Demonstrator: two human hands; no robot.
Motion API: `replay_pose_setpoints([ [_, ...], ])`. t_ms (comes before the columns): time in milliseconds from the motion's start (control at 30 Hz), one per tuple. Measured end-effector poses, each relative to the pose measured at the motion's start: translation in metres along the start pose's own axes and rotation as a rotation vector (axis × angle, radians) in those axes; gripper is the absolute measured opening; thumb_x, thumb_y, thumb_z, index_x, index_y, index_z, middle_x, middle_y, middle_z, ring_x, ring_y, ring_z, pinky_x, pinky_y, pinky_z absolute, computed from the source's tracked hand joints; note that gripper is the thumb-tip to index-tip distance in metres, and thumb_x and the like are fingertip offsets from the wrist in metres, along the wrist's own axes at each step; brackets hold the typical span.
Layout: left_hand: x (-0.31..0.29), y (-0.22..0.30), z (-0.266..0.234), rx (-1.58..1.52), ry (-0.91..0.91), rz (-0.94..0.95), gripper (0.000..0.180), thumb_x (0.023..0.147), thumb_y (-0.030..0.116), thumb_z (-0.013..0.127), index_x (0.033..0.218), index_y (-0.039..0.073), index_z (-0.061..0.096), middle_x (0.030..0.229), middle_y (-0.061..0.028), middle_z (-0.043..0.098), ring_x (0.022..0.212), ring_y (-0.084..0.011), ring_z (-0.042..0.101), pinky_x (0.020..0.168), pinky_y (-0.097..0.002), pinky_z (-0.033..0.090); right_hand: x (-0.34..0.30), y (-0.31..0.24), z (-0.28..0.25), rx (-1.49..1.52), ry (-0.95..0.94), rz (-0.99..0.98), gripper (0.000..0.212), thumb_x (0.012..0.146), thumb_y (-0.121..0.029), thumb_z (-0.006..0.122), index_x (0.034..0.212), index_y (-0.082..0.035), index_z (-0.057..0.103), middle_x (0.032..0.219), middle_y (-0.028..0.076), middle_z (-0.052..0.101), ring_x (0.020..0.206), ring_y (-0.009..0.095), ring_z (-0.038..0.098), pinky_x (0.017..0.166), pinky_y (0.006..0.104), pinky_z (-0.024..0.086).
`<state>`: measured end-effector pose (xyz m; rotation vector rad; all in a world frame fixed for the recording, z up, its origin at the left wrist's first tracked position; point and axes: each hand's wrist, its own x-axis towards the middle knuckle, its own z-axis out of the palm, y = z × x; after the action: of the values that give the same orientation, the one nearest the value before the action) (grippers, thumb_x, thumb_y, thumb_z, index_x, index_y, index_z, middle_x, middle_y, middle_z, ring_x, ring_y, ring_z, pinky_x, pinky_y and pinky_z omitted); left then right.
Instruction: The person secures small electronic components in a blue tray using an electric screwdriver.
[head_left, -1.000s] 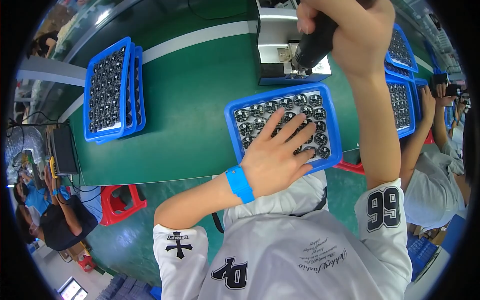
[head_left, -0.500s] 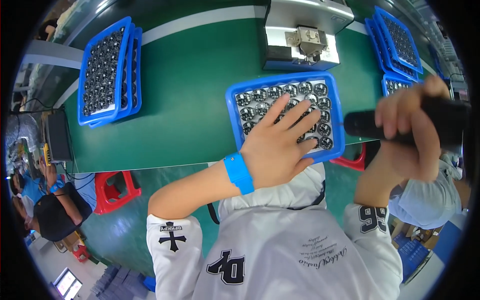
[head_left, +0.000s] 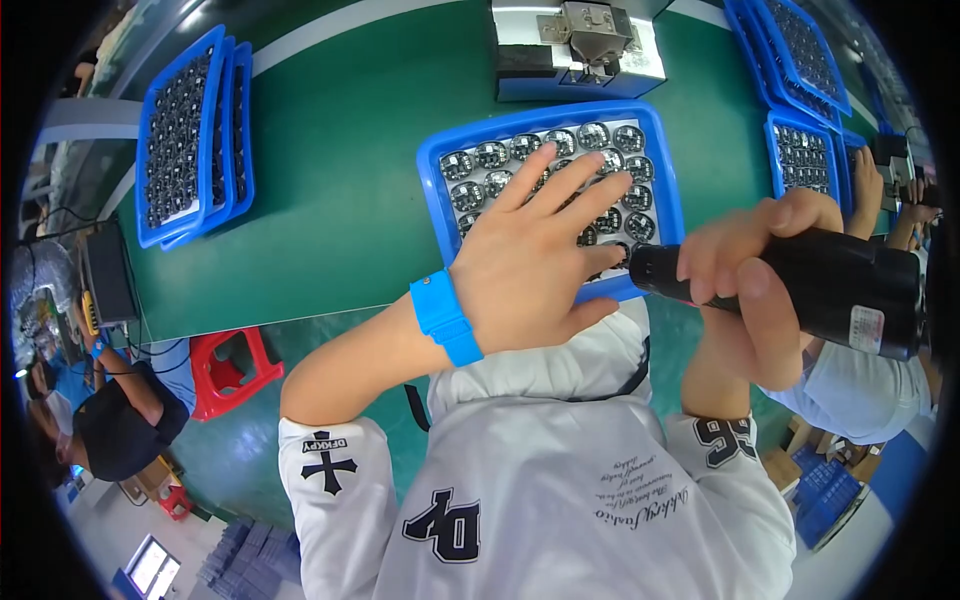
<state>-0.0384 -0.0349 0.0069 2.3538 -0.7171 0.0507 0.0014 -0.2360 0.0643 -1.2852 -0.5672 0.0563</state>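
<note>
A blue tray (head_left: 428, 190) with a white liner holds rows of small round circuit boards (head_left: 593, 136). My left hand (head_left: 530, 245), wearing a blue wristband (head_left: 446, 317), lies over the tray with its fingers spread, hiding some of the boards. My right hand (head_left: 760, 275) is wrapped round a thick black electric screwdriver (head_left: 835, 285), held nearly level. Its narrower front end is over the tray's lower right corner, close to my left fingertips. Whether its tip touches a board I cannot tell.
A metal fixture (head_left: 598, 38) on a box stands behind the tray. Stacked blue trays (head_left: 215, 150) of boards are at the left; more trays (head_left: 805, 165) stand at the right. Red stools (head_left: 225, 370) and other people (head_left: 130, 420) are at both sides.
My right hand has brought the screwdriver left and slightly down, to the tray's corner. My left hand stays spread over the boards. The whole view has shifted a little.
</note>
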Motion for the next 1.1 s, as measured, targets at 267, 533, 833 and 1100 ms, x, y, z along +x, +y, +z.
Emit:
replay_pose_setpoints([
  [267, -0.002, -0.002, 0.000, 0.000, 0.012, 0.002, 0.038, 0.080, 0.039, 0.079, 0.109, 0.016, 0.082, 0.151, -0.0143, 0.051, 0.147, -0.0339, 0.037, 0.126, -0.0574, 0.020, 0.001, 0.002, 0.016, -0.009, 0.105, 0.052, 0.041, 0.091, -0.010, 0.077, 0.115, -0.005, 0.045, 0.073, 0.005, 0.058, 0.061, 0.014, 0.056, 0.064, 0.0333, 0.053],
  [533, -0.004, -0.004, 0.002, -0.003, 0.022, 0.003, 0.037, 0.078, 0.039, 0.082, 0.107, 0.017, 0.083, 0.156, -0.0114, 0.046, 0.149, -0.0348, 0.034, 0.124, -0.0601, 0.021, -0.003, -0.002, 0.020, -0.031, 0.052, 0.065, 0.040, 0.092, -0.007, 0.076, 0.114, -0.004, 0.042, 0.075, 0.006, 0.059, 0.063, 0.015, 0.058, 0.066, 0.0346, 0.054],
  [833, -0.004, -0.005, 0.002, 0.008, 0.026, 0.010, 0.035, 0.079, 0.041, 0.081, 0.106, 0.018, 0.083, 0.155, -0.0113, 0.047, 0.148, -0.0340, 0.035, 0.124, -0.0601, 0.021, -0.002, 0.003, 0.019, -0.040, 0.025, 0.028, 0.038, 0.092, -0.004, 0.073, 0.113, -0.004, 0.042, 0.078, 0.008, 0.060, 0.064, 0.016, 0.059, 0.066, 0.0344, 0.054],
  [1100, -0.003, -0.007, 0.002, 0.005, 0.029, 0.016, 0.036, 0.079, 0.041, 0.081, 0.107, 0.019, 0.083, 0.154, -0.0111, 0.047, 0.148, -0.0336, 0.036, 0.124, -0.0603, 0.021, -0.009, 0.012, 0.019, -0.043, -0.078, -0.052, 0.032, 0.092, 0.002, 0.068, 0.111, -0.003, 0.043, 0.078, 0.010, 0.060, 0.065, 0.017, 0.059, 0.066, 0.0346, 0.053],
])
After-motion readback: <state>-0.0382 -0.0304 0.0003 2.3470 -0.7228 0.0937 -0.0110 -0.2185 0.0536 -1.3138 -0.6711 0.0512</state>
